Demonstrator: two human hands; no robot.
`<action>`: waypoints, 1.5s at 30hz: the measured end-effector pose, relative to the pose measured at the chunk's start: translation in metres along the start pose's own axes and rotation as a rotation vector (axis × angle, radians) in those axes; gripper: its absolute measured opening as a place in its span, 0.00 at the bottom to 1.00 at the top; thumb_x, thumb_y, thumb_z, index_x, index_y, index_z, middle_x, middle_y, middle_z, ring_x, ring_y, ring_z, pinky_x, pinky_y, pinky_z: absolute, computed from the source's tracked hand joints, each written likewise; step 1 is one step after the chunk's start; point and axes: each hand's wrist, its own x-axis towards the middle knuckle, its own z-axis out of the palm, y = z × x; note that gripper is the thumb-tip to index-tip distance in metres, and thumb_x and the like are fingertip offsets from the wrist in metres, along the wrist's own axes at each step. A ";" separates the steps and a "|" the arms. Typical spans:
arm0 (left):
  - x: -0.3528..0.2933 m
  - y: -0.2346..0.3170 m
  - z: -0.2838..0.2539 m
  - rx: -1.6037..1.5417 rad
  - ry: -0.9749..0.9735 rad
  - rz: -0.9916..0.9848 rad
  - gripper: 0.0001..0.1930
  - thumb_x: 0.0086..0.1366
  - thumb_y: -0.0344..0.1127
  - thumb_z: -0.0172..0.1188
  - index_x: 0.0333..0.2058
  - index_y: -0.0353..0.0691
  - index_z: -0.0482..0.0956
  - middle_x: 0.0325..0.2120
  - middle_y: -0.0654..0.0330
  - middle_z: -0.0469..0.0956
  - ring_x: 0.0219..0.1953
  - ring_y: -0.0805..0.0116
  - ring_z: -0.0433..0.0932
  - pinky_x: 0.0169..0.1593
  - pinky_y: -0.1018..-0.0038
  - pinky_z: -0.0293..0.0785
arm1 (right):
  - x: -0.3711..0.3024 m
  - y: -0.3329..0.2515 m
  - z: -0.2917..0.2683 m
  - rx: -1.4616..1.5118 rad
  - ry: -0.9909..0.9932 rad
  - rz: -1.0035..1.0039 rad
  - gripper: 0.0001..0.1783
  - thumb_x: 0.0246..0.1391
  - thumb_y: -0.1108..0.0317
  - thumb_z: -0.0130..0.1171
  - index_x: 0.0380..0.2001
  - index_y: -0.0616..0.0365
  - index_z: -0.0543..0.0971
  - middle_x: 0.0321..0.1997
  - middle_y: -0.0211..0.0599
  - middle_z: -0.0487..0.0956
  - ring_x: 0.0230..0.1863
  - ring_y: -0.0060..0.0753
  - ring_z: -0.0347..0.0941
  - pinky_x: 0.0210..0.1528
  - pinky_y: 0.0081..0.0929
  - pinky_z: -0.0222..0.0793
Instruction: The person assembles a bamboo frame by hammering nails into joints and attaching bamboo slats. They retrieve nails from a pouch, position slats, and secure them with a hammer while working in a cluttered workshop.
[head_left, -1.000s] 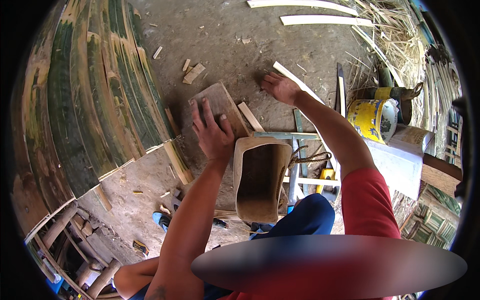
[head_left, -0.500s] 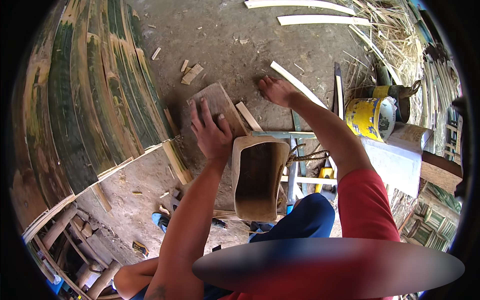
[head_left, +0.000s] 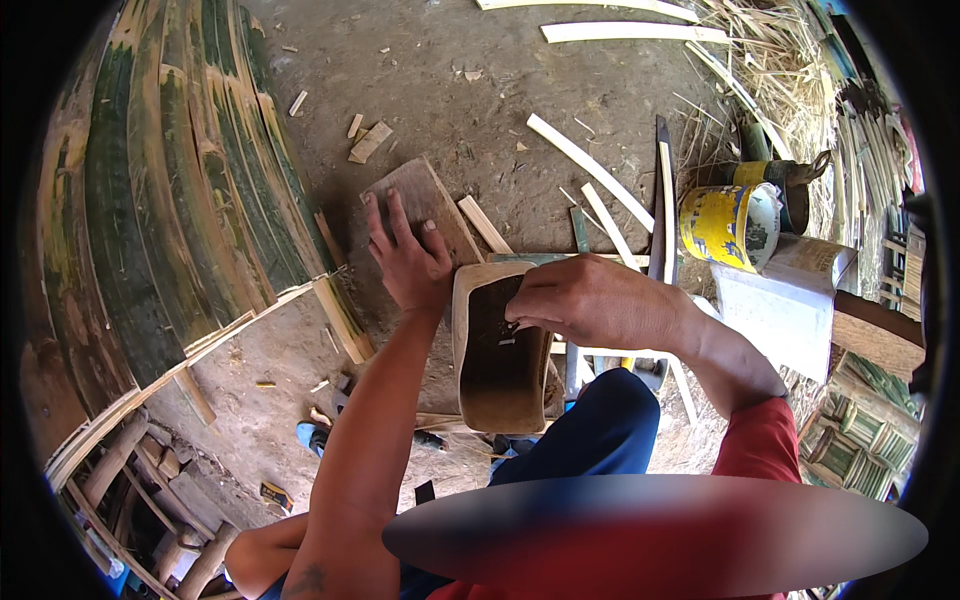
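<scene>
Dirt floor (head_left: 480, 110) workshop, wood chips and offcuts everywhere, so here's the sweep from left to right. Far left of the frame is a big fan of curved green bamboo slats (head_left: 170, 210), with junk and scrap timber in the lower left corner. Just left of centre, the left hand (head_left: 408, 262) lies flat with fingers spread on a worn wooden board (head_left: 425, 200) that sits tilted on the ground; it looks like it's bracing that board, not gripping anything. Dead centre is the wooden block (head_left: 500, 350), a thick brown slab with a dark worn face, standing right in front of the blue trouser knee (head_left: 600, 430). The right hand (head_left: 600, 300) is curled over its upper right edge, fingertips pressed together down onto the dark face around what may be a small pale bit; can't tell for sure if it's pinching something. My read: it's the positioning step, getting a piece seated on the block, and next it'd need a steady hold before any cutting. Further right are pale split strips (head_left: 590, 170), a long dark blade (head_left: 662, 200), then a yellow bucket (head_left: 725, 225) and bundled straw in the upper right.
</scene>
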 end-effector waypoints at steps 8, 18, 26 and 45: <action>0.000 0.001 -0.003 -0.008 -0.023 -0.017 0.32 0.70 0.43 0.51 0.70 0.43 0.59 0.71 0.47 0.52 0.65 0.34 0.61 0.65 0.47 0.63 | 0.043 0.188 0.029 -0.187 0.291 0.508 0.13 0.59 0.69 0.62 0.47 0.46 0.86 0.50 0.37 0.84 0.47 0.46 0.82 0.51 0.38 0.78; -0.001 -0.001 -0.001 -0.025 -0.002 0.000 0.31 0.69 0.42 0.51 0.70 0.43 0.60 0.71 0.46 0.52 0.65 0.34 0.61 0.65 0.47 0.63 | 0.037 0.280 0.063 -0.426 0.181 0.289 0.14 0.60 0.63 0.59 0.49 0.46 0.80 0.54 0.35 0.77 0.56 0.46 0.74 0.59 0.37 0.72; 0.000 -0.001 -0.001 0.007 0.000 0.004 0.32 0.69 0.43 0.51 0.70 0.43 0.60 0.71 0.46 0.53 0.65 0.33 0.61 0.64 0.47 0.63 | 0.053 0.263 0.075 -0.570 0.091 0.433 0.20 0.64 0.68 0.51 0.57 0.62 0.71 0.58 0.52 0.74 0.63 0.52 0.70 0.63 0.42 0.69; -0.001 0.001 -0.004 -0.038 -0.048 -0.052 0.31 0.70 0.42 0.51 0.70 0.43 0.60 0.71 0.45 0.53 0.69 0.38 0.57 0.68 0.48 0.57 | 0.075 0.235 0.068 -0.399 0.244 0.227 0.09 0.60 0.70 0.53 0.42 0.60 0.77 0.47 0.47 0.78 0.50 0.51 0.77 0.52 0.42 0.75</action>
